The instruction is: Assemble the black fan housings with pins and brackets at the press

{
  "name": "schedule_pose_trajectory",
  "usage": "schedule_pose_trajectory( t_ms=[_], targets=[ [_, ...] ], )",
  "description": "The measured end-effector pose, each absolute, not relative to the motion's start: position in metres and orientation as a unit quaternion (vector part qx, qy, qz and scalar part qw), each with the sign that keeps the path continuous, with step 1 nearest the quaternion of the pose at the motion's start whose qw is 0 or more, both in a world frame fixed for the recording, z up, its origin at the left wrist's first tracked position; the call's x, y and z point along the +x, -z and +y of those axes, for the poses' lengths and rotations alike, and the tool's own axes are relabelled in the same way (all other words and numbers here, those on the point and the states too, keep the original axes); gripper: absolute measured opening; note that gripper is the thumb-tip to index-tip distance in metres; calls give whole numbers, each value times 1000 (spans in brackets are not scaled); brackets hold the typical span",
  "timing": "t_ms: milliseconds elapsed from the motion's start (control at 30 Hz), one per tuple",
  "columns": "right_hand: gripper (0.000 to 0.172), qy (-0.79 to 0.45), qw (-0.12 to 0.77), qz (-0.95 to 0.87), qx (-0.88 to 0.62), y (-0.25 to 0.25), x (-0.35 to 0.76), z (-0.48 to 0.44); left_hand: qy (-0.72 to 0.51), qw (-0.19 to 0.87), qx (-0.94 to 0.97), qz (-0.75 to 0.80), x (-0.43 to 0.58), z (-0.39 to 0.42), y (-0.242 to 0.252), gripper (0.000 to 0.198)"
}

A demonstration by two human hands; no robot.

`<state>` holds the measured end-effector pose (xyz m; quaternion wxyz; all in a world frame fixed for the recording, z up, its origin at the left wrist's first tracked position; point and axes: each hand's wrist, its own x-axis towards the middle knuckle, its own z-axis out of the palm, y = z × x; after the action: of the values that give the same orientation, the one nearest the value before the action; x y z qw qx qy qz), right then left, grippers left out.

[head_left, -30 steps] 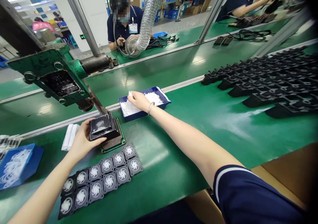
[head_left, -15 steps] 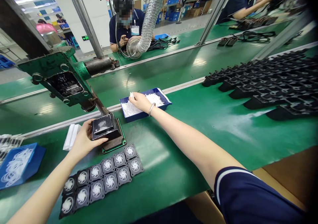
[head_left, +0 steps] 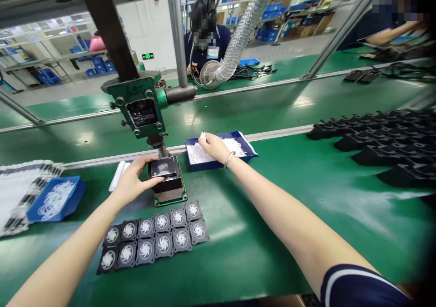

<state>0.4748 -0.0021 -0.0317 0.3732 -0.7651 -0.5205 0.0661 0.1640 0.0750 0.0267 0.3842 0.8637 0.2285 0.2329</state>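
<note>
My left hand (head_left: 138, 180) is closed around a black block (head_left: 165, 167) at the foot of a green hand press (head_left: 141, 109), thumb in front and fingers behind. The press ram meets the block's far side. Over a dark blue tray (head_left: 207, 165) my right hand (head_left: 215, 147) pinches small white strips (head_left: 203, 136). Loose white strips (head_left: 235, 147) fill that tray. In front of the press lie two rows of square black fan-like parts (head_left: 146, 251) with white swirled centres. A white folded piece (head_left: 118, 175) is just behind my left hand.
At left stands a blue bin (head_left: 73, 202) of white rings, beside a white sheet-like stack (head_left: 17, 191). Rows of black moulded parts (head_left: 384, 148) fill the right side. A metal rail (head_left: 279, 132) runs behind the tray. Across the bench sits a co-worker (head_left: 207, 39) near a foil duct (head_left: 245, 34).
The view has swung left, so everything appears farther right. My left hand stays on the black block. My right hand remains over the tray, with less of the white strips showing between its fingers.
</note>
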Motion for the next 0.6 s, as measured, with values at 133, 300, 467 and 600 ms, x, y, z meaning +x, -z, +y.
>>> schedule_pose_trajectory(
  t_ms=[133,300,467,600],
  targets=[
    [28,-67,370,-521,-766,35,476,-2,-231,378,866,233,162,75,-27,52],
    [28,-74,366,-515,-771,36,476,-1,-237,354,877,222,161,76,-25,51],
    [28,-90,355,-504,-782,32,474,-3,-239,301,895,225,160,76,-28,50],
    [29,-106,350,-501,-784,29,470,-4,-237,268,907,220,160,77,-29,50]
  ],
)
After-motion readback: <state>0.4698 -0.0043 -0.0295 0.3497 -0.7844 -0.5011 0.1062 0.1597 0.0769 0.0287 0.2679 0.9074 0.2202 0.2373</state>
